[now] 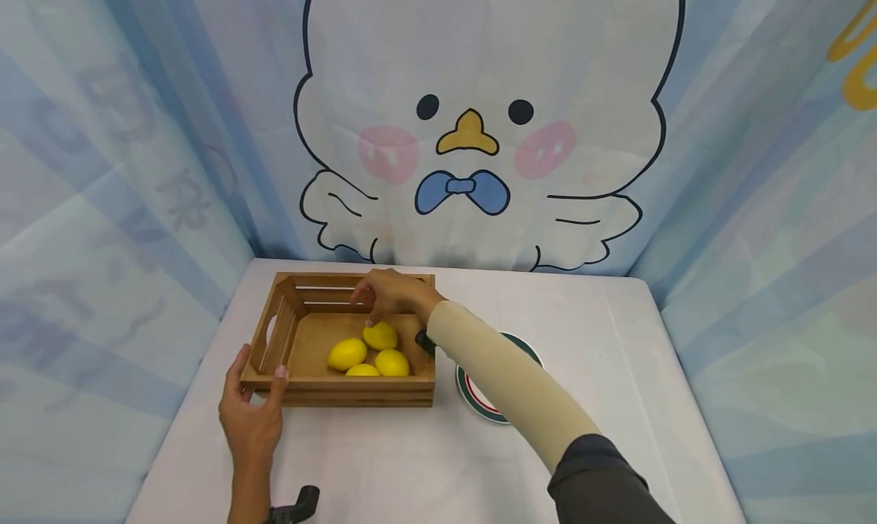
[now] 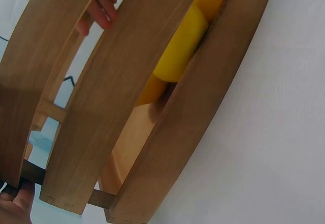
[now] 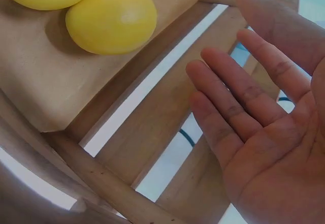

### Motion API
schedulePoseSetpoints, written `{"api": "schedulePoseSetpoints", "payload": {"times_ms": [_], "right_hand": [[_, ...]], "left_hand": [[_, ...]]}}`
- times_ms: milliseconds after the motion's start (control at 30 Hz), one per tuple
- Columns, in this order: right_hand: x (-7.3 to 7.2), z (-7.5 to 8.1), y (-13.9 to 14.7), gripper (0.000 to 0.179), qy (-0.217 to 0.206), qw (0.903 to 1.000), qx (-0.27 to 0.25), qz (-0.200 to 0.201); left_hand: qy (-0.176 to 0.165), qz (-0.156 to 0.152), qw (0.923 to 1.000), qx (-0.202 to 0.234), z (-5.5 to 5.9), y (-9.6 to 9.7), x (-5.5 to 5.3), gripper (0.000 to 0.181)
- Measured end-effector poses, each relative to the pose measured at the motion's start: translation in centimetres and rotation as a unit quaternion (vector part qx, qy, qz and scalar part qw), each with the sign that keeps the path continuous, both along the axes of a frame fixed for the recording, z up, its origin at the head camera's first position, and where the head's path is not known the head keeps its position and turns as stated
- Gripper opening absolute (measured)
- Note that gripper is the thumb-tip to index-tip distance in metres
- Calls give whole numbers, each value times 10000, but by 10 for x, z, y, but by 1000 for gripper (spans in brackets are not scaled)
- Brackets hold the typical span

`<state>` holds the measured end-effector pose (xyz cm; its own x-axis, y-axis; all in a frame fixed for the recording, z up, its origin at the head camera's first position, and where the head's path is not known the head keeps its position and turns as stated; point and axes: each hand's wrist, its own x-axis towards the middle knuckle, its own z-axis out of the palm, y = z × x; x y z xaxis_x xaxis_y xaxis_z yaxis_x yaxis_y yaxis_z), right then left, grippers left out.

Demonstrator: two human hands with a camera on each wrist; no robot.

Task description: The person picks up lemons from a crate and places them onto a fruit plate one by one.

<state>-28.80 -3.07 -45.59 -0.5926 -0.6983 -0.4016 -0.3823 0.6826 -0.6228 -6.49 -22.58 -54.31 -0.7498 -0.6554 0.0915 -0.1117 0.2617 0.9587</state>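
Note:
A slatted wooden crate [image 1: 356, 393] stands at the back left of the table. Several yellow lemons [image 1: 393, 362] lie together in its right half. At the crate's front left corner, my left hand [image 1: 252, 417] grips the wood, thumb at the front rim and fingers along the left side. My right hand [image 1: 393, 292] reaches over the crate's right part, above the rear lemon [image 1: 380, 336]. In the right wrist view its fingers [image 3: 244, 97] are extended and hold nothing, with a lemon [image 3: 111, 19] lying apart from them on the crate floor.
A round plate [image 1: 464, 391] with a green rim sits right of the crate, partly hidden under my right forearm. White cloth [image 1: 589, 333] covers the table. Curtains [image 1: 479, 52] with a cartoon bird enclose the back and sides.

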Motion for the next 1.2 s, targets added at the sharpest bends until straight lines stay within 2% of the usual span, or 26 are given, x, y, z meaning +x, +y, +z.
{"api": "schedulePoseSetpoints", "payload": {"times_ms": [200,500,700,967,1067,1200], "right_hand": [[2,-2,-5,45,-52,9995,294,-36],[-1,-11,-12,44,259,9974,657,115],[2,-12,-13,42,403,9946,957,62],[3,-15,-18,50,88,9896,1425,-199],[2,-19,-20,53,130,9895,1435,-139],[-1,-24,-23,52,228,9930,1162,-17]], "left_hand": [[15,18,10000,-6,-2,-1,0,71],[18,-15,10000,-11,-3,-2,0,70],[27,11,10000,-18,-4,-3,0,70],[42,-30,10000,-6,-6,-4,-1,71],[48,-54,10000,8,-5,-4,-1,71],[54,-65,10000,19,-4,-4,-1,71]]}}
